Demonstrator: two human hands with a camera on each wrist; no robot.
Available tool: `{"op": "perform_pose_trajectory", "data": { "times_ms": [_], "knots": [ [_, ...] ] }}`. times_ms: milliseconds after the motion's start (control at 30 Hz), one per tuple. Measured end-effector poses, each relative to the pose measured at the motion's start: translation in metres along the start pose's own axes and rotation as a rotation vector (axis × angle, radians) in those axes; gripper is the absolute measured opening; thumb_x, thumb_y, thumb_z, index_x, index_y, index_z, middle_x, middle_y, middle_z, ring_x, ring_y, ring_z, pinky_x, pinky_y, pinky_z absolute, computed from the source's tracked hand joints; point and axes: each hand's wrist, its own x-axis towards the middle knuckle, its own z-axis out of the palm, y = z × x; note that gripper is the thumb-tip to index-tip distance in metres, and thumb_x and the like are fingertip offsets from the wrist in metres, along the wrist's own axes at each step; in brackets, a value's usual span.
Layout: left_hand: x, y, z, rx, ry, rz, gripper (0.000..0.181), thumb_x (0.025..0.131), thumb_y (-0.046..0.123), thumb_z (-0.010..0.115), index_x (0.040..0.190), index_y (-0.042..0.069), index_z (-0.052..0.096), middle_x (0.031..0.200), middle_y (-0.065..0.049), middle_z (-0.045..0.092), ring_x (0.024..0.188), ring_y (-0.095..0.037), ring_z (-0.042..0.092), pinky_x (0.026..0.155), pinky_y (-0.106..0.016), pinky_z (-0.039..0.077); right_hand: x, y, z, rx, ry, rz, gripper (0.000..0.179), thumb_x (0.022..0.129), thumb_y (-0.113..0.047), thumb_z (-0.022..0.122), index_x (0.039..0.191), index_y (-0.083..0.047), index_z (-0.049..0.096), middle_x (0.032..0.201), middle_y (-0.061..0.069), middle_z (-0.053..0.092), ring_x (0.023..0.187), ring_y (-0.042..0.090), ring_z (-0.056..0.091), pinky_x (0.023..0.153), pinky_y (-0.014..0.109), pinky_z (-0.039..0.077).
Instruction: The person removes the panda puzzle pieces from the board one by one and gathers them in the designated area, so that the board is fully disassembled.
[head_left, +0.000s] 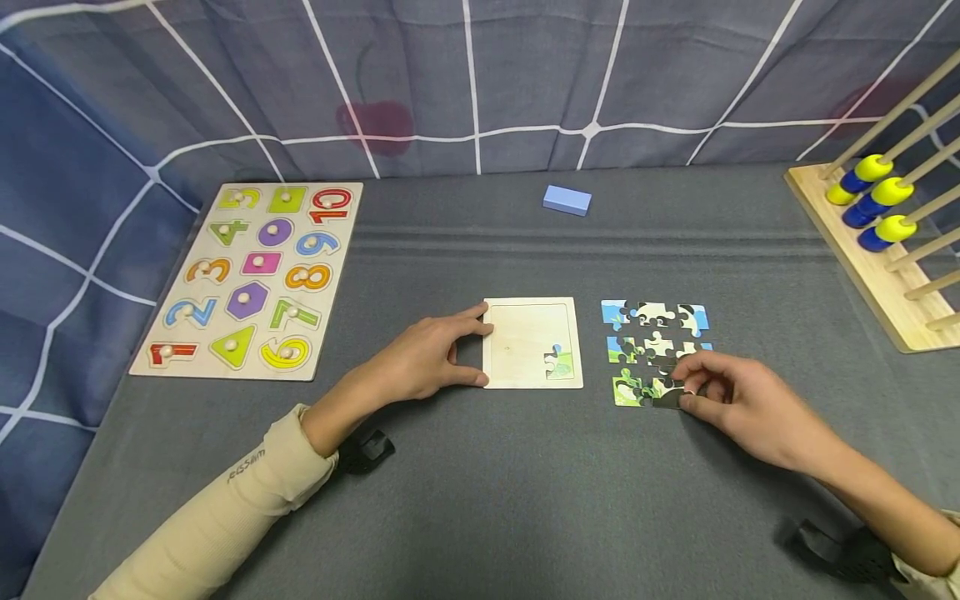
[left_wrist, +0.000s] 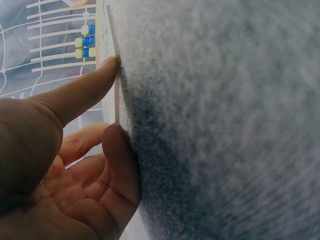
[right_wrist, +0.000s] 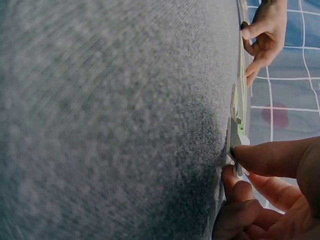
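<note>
A square wooden puzzle tray (head_left: 517,342) lies on the table, with one green-and-white jigsaw piece (head_left: 558,364) in its lower right corner. My left hand (head_left: 420,354) rests against the tray's left edge, thumb near the lower corner and fingers higher up. To the right of the tray, loose panda jigsaw pieces (head_left: 628,388) are laid out in rows. At their lower right, my right hand (head_left: 742,404) pinches a puzzle piece (right_wrist: 234,142) between thumb and fingers; it appears tilted in the right wrist view. Part of the piece is covered by the fingertips.
A number-and-shape peg board (head_left: 247,283) lies at the left. Behind the tray sits a small blue block (head_left: 567,200). At the far right stands a wooden bead rack (head_left: 862,250) with yellow and blue beads. A checked cloth (head_left: 525,83) hangs along the back.
</note>
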Motion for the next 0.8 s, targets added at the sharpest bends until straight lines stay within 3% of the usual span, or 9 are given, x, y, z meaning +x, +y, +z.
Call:
{"op": "perform_pose_trajectory", "data": {
  "times_ms": [200, 800],
  "knots": [
    [0.0005, 0.0000, -0.0003, -0.001, 0.003, 0.006, 0.062, 0.084, 0.025, 0.081, 0.138, 0.006, 0.057, 0.157, -0.009, 0.033, 0.060, -0.006, 0.051, 0.063, -0.028, 0.043, -0.0008, -0.0008, -0.0003, -0.090, 0.033, -0.004, 0.025, 0.081, 0.003, 0.076, 0.099, -0.012, 0.067, 0.079, -0.007, 0.058, 0.061, 0.004, 0.048, 0.055, 0.020, 0.036],
    [-0.0001, 0.0006, 0.0008, -0.010, 0.006, 0.008, 0.062, 0.084, 0.024, 0.081, 0.138, 0.006, 0.057, 0.157, -0.009, 0.034, 0.060, -0.006, 0.050, 0.063, -0.027, 0.042, -0.0028, -0.0004, 0.0025, -0.174, 0.086, -0.026, 0.033, 0.075, -0.001, 0.083, 0.102, -0.013, 0.070, 0.085, -0.007, 0.053, 0.067, 0.004, 0.043, 0.058, 0.021, 0.032]
  ]
}}
